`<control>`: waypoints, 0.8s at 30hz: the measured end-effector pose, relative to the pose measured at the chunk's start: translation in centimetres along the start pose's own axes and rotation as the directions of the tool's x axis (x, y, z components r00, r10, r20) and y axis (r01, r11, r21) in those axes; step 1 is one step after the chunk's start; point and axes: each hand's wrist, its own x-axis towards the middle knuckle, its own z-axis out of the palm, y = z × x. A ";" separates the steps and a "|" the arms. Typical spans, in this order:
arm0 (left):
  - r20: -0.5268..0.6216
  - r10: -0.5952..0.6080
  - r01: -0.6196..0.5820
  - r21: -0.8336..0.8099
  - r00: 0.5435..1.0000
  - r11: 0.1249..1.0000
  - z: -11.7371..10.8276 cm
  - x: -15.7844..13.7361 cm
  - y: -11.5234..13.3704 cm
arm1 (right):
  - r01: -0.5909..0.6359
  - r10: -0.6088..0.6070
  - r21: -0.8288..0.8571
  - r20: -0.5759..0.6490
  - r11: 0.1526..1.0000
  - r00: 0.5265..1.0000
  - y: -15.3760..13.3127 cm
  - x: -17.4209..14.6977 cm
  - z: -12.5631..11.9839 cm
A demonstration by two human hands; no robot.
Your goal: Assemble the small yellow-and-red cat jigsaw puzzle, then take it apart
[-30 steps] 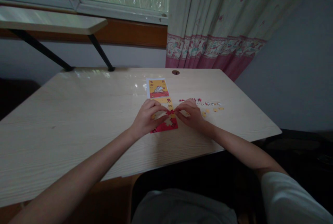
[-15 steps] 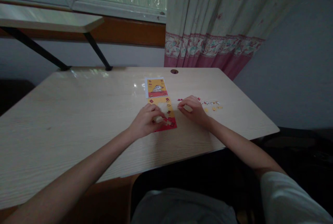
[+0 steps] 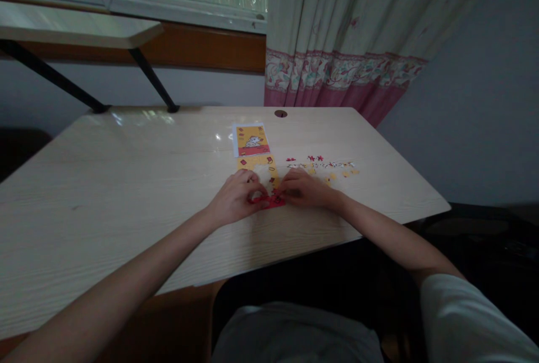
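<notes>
A partly filled jigsaw puzzle (image 3: pixel 276 172), yellow above and red along its near edge, lies flat on the table, with a pale gap in its middle. My left hand (image 3: pixel 236 196) rests over its left side. The thumb and curled fingers there are closed on the red near-left part. From the right, my right hand (image 3: pixel 306 187) reaches in with its fingers pinched at the red lower-right part. A red puzzle piece appears at those fingertips, mostly covered by them. Just beyond the puzzle lies a reference picture card (image 3: pixel 252 141) showing a white animal figure.
Loose white pieces (image 3: pixel 337 164), red pieces (image 3: pixel 315 158) and yellow pieces (image 3: pixel 332 177) lie right of the puzzle. A raised shelf (image 3: pixel 84 31) on black legs stands at the back left. Behind the wooden table (image 3: pixel 147 183) hang curtains (image 3: pixel 332 73). A cable hole (image 3: pixel 281 114) sits near the back edge.
My right hand has moved left and down from beside the loose pieces onto the puzzle's red lower-right part. The left hand stays nearly in place, its fingers a little more closed.
</notes>
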 end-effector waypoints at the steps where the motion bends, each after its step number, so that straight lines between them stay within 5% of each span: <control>1: 0.004 0.004 -0.004 0.003 1.000 1.000 -0.1 0.0 0.1 | 0.011 -0.011 -0.004 0.001 1.000 1.000 0.0 0.0 0.0; 11: 0.093 0.192 -0.199 0.080 0.977 0.977 -1.1 -0.5 0.2 | 0.116 -0.114 -0.161 0.024 0.980 0.993 -0.1 -0.1 -0.1; 24: 0.131 0.197 -0.213 0.125 0.972 0.969 -1.2 -0.7 0.1 | 0.162 -0.150 -0.275 0.062 0.948 0.987 -0.7 -0.4 -0.2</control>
